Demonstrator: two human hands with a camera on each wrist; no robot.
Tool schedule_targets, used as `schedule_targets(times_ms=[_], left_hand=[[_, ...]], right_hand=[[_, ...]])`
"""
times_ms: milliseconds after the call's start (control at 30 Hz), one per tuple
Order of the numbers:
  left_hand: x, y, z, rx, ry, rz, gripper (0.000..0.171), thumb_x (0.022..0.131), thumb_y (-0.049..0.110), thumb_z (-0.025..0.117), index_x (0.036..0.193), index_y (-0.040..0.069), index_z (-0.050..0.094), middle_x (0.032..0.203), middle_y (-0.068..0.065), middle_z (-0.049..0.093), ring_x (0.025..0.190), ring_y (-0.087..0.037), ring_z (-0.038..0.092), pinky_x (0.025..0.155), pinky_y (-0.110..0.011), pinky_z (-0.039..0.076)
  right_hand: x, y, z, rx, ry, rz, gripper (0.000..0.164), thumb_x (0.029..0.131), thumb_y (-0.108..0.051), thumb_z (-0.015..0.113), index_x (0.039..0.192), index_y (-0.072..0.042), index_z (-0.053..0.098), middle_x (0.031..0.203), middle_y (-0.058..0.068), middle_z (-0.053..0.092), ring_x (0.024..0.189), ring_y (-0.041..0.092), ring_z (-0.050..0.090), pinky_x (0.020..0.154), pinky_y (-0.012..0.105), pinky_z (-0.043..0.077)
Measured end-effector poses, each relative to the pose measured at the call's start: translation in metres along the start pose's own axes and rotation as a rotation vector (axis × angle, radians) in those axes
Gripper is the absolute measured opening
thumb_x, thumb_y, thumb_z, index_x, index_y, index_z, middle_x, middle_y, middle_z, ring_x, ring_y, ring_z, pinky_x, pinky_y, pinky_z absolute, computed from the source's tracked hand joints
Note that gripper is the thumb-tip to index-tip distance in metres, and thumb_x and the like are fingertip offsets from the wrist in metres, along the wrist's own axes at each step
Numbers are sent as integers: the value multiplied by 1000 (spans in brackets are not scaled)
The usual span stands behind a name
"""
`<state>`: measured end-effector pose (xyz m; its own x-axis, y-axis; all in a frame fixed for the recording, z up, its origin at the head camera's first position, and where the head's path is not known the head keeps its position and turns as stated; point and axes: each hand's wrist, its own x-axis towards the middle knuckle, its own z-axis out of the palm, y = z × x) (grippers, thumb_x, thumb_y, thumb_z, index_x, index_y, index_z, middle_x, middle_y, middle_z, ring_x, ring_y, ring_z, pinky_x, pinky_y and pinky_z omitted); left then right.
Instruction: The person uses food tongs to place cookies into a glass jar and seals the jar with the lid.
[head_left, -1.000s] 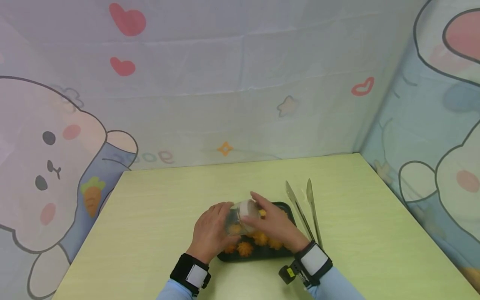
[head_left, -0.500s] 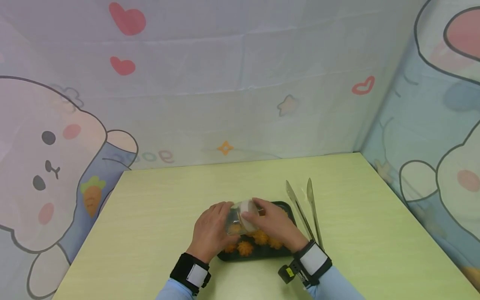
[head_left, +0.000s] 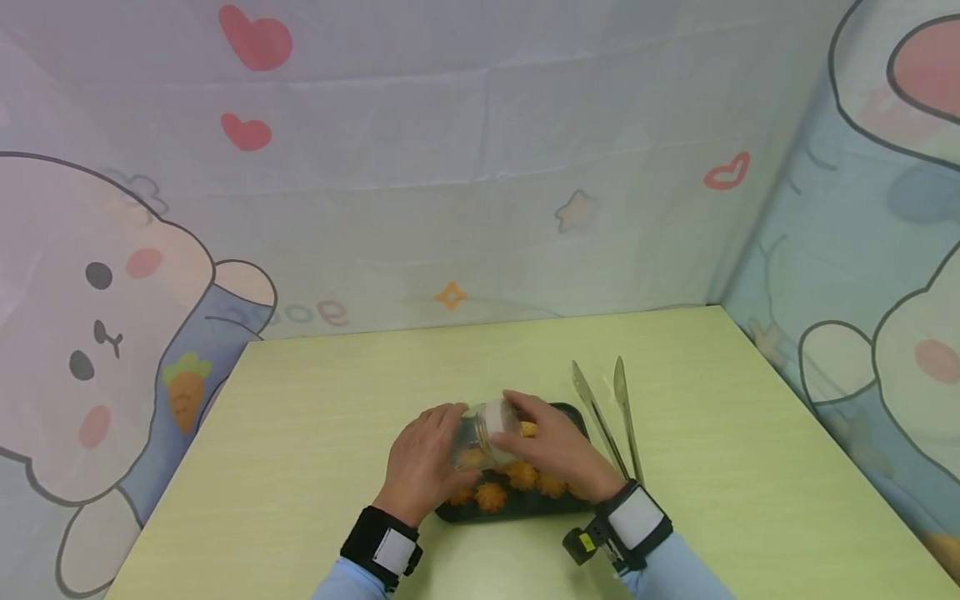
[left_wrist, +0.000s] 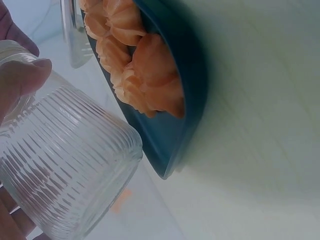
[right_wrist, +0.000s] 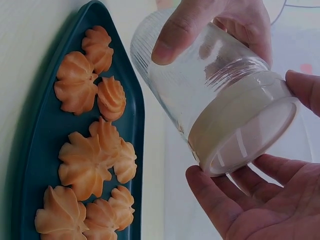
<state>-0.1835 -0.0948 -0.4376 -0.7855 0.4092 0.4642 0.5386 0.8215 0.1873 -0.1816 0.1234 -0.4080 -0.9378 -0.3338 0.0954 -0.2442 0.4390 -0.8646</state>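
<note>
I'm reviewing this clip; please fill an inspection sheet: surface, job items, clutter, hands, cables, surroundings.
Surface: pale yellow-green table.
Job items: tilted glass jar, lid on; dark tray of ridged cookies.
Clutter: only tongs, lying right of the tray.
Hands: left hand grips the jar; right hand has its fingers around the lid.
Cables: nothing seen.
Surroundings: cloth backdrop with hearts and cartoon animals.

The pale yellow-green surface (head_left: 330, 433) carries a dark tray (head_left: 517, 508) and, just beside the tray at two o'clock, metal tongs (head_left: 628, 417) pointing toward twelve o'clock
</note>
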Motion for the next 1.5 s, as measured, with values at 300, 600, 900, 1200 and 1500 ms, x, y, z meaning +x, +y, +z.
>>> schedule_targets(times_ms=[300, 600, 900, 1200, 1500], left_hand=[[0, 0, -2, 0, 7, 4, 88, 62, 40, 94, 134, 9, 54, 128, -9, 61, 116, -26, 59, 91, -41, 51], [-2, -5, -2, -16, 47, -3, 87, 61, 40, 95, 132, 9, 56, 125, -9, 62, 113, -27, 60, 89, -42, 51], [-4, -6, -5, 1, 52, -18, 89, 62, 44, 94, 133, 8, 55, 124, -10, 62, 111, -28, 61, 88, -42, 51], [-2, -8, -8, -26, 40, -31, 91, 62, 45, 94, 134, 7, 54, 126, -12, 61, 113, -30, 60, 89, -43, 51], [-3, -8, -8, -32, 44, -45, 91, 62, 46, 94, 134, 8, 53, 126, -12, 61, 113, -30, 60, 89, -44, 51]], right_hand=[[-2, -1, -6, 21, -26, -51, 71, 97, -30, 66, 151, 1, 34, 149, 24, 41, 130, 42, 46, 92, 48, 50], [-2, 9, -22, 44, -10, -46, 74, 96, -28, 67, 153, 1, 30, 148, 26, 39, 129, 43, 46, 94, 44, 50], [-14, 20, -68, -138, 81, 32, 74, 98, -30, 64, 152, 5, 27, 148, 32, 36, 131, 51, 40, 93, 53, 49], [-29, 61, -130, -444, 163, 151, 78, 97, -32, 63, 146, 17, 28, 139, 42, 36, 119, 55, 46, 89, 62, 44], [-36, 101, -154, -779, 115, 248, 69, 90, -26, 63, 131, 24, 41, 122, 47, 45, 104, 63, 50, 82, 65, 45]])
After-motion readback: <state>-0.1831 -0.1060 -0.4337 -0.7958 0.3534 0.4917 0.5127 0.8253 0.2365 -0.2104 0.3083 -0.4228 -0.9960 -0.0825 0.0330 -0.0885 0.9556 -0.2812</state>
